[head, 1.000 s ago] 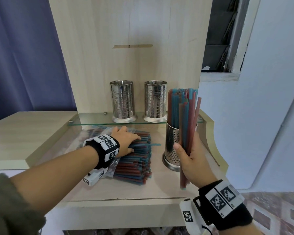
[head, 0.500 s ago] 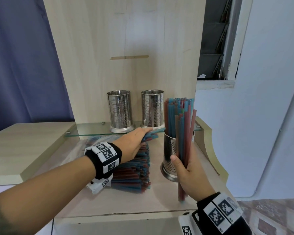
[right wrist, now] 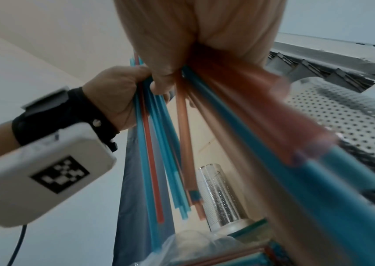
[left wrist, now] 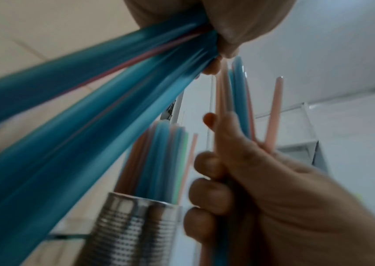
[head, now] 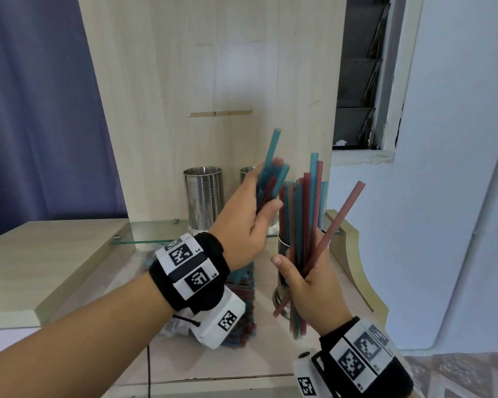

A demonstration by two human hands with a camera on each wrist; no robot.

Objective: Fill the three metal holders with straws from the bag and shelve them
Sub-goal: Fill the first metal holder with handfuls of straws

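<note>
My left hand grips a small bunch of mostly blue straws, raised in front of the back panel, just left of the straws standing in the near holder. The same bunch runs from the fingers toward the camera in the left wrist view. My right hand holds several red and blue straws upright in front of the near metal holder, which stands on the lower wooden shelf with straws in it. Two empty perforated holders stand on the glass shelf; the second is partly behind my left hand.
The clear bag of red and blue straws lies on the lower shelf under my left wrist. The glass shelf juts out above it. A wooden back panel rises behind, a white wall to the right.
My left hand has lifted a bunch of straws out of the bag and raised it up beside the near holder. My right hand's straws have fanned out a little.
</note>
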